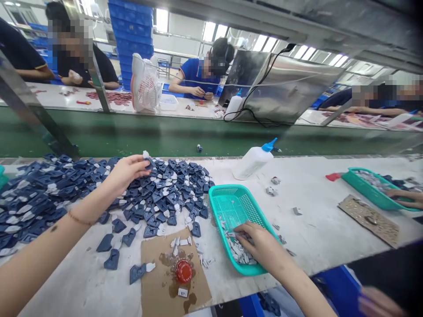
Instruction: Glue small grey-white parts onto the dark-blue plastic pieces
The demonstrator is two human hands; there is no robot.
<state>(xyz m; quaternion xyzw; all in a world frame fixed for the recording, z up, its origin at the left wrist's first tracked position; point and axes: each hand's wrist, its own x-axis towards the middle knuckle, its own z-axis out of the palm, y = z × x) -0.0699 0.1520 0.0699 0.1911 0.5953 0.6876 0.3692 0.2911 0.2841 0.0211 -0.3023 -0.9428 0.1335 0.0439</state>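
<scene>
My left hand (130,171) is over the big pile of dark blue parts (165,198) with white tips, its fingers closed on one blue part (148,162) whose white tip points up. My right hand (253,240) reaches into a green basket (244,269) holding small grey pieces (239,253); its fingertips are among the pieces, and what they pinch, if anything, is too small to make out. Between me and the pile lies a cardboard sheet (155,295) with wet stains, a red cap (183,270) and several small grey pieces. One blue part (138,274) overlaps its left edge.
A white bottle with a blue nozzle (254,162) stands behind the basket. At the right, a person's hand (405,198) touches another green basket (366,189) beside perforated cardboard (370,222). Metal posts rise at the left; people sit across the green strip.
</scene>
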